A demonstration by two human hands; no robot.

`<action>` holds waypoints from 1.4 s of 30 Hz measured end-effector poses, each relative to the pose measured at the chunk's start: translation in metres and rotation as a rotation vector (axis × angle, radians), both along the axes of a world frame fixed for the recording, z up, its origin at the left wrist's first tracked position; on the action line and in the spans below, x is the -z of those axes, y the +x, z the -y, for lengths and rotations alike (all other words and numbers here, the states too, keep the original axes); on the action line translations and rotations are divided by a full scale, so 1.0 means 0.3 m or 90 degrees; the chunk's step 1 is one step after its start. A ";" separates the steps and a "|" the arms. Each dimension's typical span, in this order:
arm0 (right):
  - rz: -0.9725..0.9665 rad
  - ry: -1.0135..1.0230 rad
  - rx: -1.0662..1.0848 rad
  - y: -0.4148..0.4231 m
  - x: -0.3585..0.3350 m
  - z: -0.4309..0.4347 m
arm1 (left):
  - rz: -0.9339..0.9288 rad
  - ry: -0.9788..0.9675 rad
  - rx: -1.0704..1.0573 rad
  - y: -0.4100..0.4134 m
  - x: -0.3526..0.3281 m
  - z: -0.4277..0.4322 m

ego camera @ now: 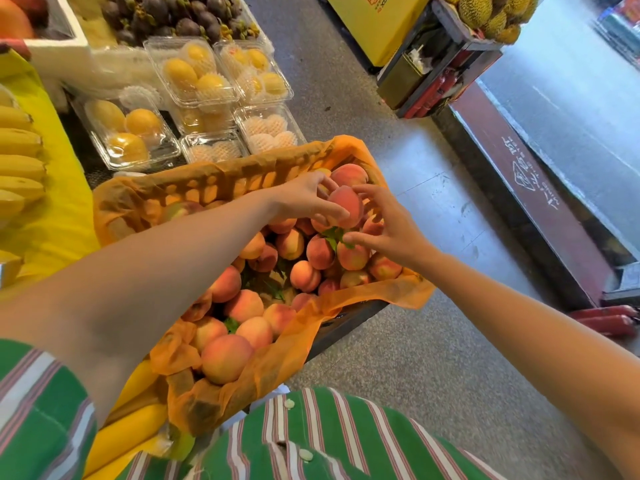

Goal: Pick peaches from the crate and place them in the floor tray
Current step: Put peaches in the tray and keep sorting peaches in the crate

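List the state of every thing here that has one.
left hand, grips the held peach.
right hand, fingers spread, fingertip touching that peach.
held peach, between both hands, over the crate.
crate, open, orange-lined, holding many peaches.
clamshell boxes, lids shut.

Bananas [19, 164] run off the left edge, durians [491, 12] off the top; the orange liner [221, 178] hides most of the crate [349, 315].

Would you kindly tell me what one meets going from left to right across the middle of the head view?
The bananas → clear box of yellow fruit → left hand → the peach it holds → right hand → dark red printed board on the floor.
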State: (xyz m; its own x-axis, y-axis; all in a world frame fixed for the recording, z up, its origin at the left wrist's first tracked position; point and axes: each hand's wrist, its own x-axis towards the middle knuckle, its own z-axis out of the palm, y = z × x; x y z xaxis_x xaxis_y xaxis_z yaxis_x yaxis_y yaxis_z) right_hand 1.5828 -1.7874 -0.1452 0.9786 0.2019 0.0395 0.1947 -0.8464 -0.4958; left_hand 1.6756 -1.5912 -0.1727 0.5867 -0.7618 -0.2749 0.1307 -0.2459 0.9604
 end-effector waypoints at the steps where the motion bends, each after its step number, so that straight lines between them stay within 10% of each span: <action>1: 0.014 0.018 0.012 0.008 0.002 -0.014 | -0.006 -0.007 0.002 -0.003 -0.004 -0.003; 7: -0.078 0.112 0.044 0.049 0.007 -0.042 | 0.017 0.010 0.019 0.002 -0.027 -0.077; 14: -0.036 0.031 0.067 0.121 0.030 -0.057 | 0.566 0.270 -0.231 0.125 -0.046 -0.238; 26: -0.007 -0.268 -0.018 0.270 0.139 -0.183 | 0.388 0.213 -0.156 0.165 0.031 -0.338; 42: 0.008 -0.303 -0.100 0.297 0.137 -0.164 | 0.333 0.160 -0.145 0.181 0.035 -0.352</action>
State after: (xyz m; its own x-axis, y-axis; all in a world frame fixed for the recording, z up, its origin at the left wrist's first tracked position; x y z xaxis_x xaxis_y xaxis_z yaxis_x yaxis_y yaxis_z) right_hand 1.6720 -1.7381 -0.1862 0.9349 0.3453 -0.0818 0.3414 -0.9381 -0.0581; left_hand 1.7298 -1.4856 -0.1834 0.8324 -0.5508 -0.0616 -0.2658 -0.4942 0.8277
